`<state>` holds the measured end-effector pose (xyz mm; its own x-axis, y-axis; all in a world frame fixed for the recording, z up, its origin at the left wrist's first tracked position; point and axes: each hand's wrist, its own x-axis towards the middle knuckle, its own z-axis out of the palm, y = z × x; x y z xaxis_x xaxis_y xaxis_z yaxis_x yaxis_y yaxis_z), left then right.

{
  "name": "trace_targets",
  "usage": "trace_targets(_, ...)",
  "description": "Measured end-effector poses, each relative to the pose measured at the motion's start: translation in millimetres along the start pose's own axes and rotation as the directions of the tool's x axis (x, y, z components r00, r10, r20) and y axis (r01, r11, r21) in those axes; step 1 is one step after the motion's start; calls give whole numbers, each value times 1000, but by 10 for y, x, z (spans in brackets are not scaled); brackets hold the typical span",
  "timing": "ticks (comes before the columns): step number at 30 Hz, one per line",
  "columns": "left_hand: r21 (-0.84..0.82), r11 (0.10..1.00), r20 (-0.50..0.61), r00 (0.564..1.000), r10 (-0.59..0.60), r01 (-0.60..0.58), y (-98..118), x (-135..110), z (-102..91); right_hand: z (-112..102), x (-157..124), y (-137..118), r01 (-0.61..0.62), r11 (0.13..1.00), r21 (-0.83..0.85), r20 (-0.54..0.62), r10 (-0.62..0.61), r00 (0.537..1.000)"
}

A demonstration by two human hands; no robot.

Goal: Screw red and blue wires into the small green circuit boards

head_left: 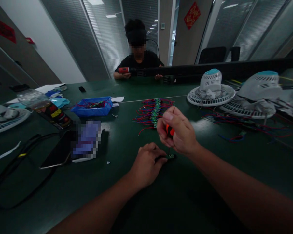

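My right hand (179, 131) is wrapped round an orange-handled screwdriver (170, 131) held upright, its tip down on a small green circuit board (171, 156) on the dark green table (127, 195). Beside it my left hand (147, 164) has its fingers curled, pinching the board's left end against the table. Just beyond my hands lies a row of green boards with red and blue wires (154, 112).
A blue tray (92, 107) of wired boards, a phone (58, 151) and a bottle (47, 109) lie to the left. White fan parts (211, 89) and loose wires (236, 125) sit at the right. Another person (138, 61) sits across the table holding a tool.
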<state>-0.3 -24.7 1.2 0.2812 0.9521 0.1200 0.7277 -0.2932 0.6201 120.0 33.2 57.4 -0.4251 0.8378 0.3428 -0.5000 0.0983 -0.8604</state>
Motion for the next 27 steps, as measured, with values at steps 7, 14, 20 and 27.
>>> trace_targets(7,-5,1000,16,1000,-8,8,27,-4,-24,64,-59,-7,136,966,-220,-145,-170,975)
trace_targets(14,-2,1000,36,999,-14,14,6,-4,-15,131,-79,-57,1,855,-518,-322,-196,926)
trace_targets(20,7,1000,31,999,-18,18,5,-5,-1,157,7,2,23,962,-273,-328,-115,938)
trace_targets(27,3,1000,19,1000,-2,2,12,-6,0,146,-30,-27,2,989,-150,-88,-15,996)
